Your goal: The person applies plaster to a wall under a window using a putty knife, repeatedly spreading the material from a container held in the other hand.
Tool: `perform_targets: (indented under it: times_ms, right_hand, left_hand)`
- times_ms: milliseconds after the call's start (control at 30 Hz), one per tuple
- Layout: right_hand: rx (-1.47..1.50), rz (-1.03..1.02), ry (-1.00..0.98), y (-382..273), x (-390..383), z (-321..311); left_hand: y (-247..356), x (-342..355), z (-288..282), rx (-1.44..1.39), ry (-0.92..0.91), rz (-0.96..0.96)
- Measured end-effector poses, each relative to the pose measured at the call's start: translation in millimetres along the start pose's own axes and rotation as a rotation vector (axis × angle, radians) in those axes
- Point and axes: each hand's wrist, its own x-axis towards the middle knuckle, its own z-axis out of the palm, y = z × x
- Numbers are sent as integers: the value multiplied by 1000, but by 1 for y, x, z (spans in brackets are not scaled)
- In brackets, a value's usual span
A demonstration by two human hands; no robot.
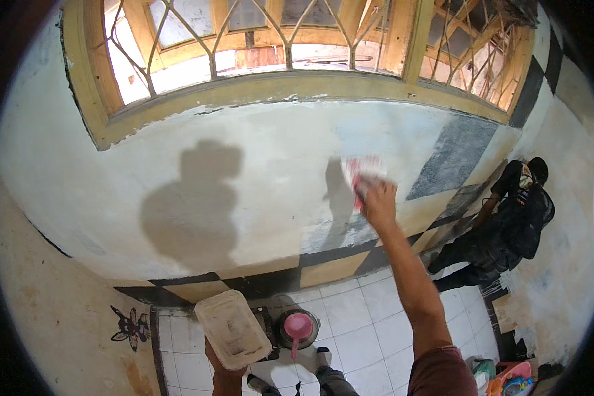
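My right hand (378, 200) is closed on a red-and-white flat scraper (358, 173), smeared by motion, and holds it up at the pale plastered wall (270, 158). Whether its edge touches the plaster I cannot tell. Low on the left, my left hand (219, 362) carries a shallow rectangular plastic tub (233, 327), cloudy and stained with greyish residue inside. Most of that hand's fingers are hidden beneath the tub. Around the scraper the wall is patchy white and bluish, with a dark grey square (453, 158) to the right.
Above the plaster runs a wooden window frame (297, 86) with metal bars. On the tiled floor (350, 310) near my feet, a pink dipper (298, 326) rests over a dark round container (316, 325). A person in dark clothes (508, 224) stands at the right. Colourful plastic items (511, 377) lie lower right.
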Motion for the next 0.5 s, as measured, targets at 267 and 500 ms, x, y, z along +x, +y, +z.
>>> perform_targets:
  times_ms: [267, 500]
  right_hand:
    - [9, 69, -65, 4, 27, 19]
    - [40, -9, 68, -37, 17, 5]
  left_hand:
    - [-29, 7, 4, -455, -29, -233]
    - [-28, -1, -6, -330, -64, -84]
